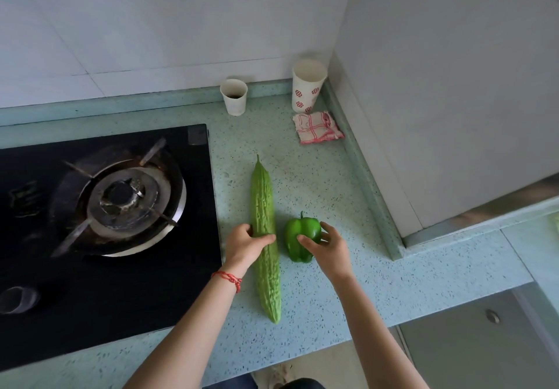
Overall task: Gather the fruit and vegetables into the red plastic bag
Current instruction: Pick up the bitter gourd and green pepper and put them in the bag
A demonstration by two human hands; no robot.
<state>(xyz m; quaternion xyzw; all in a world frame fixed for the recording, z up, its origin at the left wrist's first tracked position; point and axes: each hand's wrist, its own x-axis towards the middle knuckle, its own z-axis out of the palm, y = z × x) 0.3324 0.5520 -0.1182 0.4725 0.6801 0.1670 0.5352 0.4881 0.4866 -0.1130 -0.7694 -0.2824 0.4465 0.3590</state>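
Observation:
A long pale-green bitter gourd (263, 207) lies lengthwise on the speckled countertop (302, 170), just right of the stove. My left hand (246, 245) is wrapped around its middle, thumb over the top. Beside it on the right sits a green bell pepper (298, 234), stem pointing away from me. My right hand (328, 248) grips the pepper from its right side, with the thumb on its front face. Both vegetables still rest on the counter. No red plastic bag is in view.
A black gas hob with a burner (121, 198) fills the left. At the back stand a small paper cup (233, 96) and a taller patterned cup (307, 86), with a red-checked cloth (316, 128) in front. A wall corner juts in on the right.

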